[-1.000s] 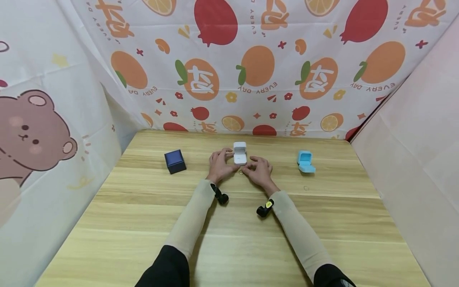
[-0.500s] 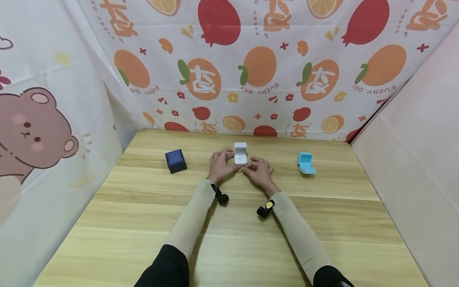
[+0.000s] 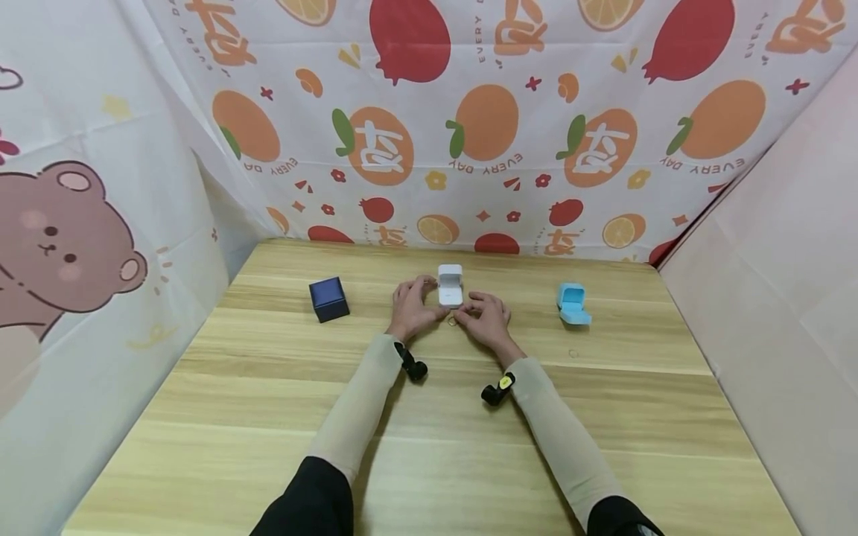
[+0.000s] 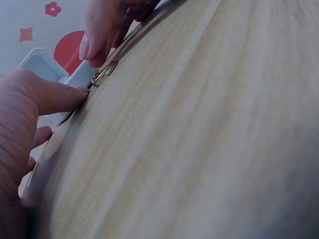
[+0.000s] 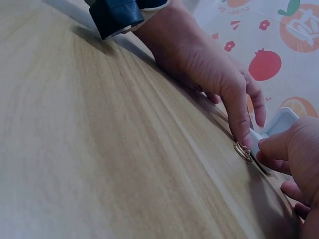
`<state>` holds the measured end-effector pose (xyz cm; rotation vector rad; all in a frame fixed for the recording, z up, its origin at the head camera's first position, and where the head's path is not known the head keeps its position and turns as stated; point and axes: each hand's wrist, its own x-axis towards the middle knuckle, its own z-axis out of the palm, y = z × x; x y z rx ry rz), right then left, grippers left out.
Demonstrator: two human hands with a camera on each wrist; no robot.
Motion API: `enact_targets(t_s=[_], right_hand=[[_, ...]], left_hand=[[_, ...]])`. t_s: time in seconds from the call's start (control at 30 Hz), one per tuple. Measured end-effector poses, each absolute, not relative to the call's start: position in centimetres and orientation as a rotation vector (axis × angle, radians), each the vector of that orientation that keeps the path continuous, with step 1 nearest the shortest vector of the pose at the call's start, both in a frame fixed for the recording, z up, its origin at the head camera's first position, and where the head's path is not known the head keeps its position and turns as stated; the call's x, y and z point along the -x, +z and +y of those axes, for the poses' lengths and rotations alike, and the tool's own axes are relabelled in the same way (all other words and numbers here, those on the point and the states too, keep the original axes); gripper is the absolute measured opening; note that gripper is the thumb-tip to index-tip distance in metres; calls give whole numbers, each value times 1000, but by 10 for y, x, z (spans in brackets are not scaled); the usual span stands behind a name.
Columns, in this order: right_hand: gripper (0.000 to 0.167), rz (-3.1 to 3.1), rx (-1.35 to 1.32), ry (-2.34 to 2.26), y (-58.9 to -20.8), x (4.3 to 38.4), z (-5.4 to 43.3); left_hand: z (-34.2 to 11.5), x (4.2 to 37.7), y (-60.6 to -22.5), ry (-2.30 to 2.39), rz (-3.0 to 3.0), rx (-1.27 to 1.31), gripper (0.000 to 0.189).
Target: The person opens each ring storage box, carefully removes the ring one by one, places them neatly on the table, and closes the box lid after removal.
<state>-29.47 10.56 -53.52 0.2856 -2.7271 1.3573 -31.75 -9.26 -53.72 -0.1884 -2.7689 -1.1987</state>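
Note:
An open white ring box stands upright on the wooden table, lid raised, between the two hands. My left hand holds it from the left, thumb at its front and fingers along its side. From the right, my right hand reaches its front corner with bent fingers. The right thumb and index finger lie close together against the box; whether they pinch it cannot be seen. A gold-coloured ring lies on the table just in front of the box, by the left thumb tip.
A closed dark blue box stands to the left. On the right stands an open light-blue ring box, with a thin ring on the table before it. Printed cloth hangs behind the wooden table.
Both hands and the boxes keep their places on the table. Only the head view shifts very slightly.

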Motion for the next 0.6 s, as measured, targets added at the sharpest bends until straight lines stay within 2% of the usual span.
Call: enact_targets(t_s=[0.33, 0.6], right_hand=[[19, -2745, -275, 1482, -531, 298, 108], [19, -2744, -279, 1508, -531, 300, 112]], left_hand=[[-93, 317, -536, -1168, -2787, 159, 76], [-91, 315, -532, -1163, -2799, 163, 75]])
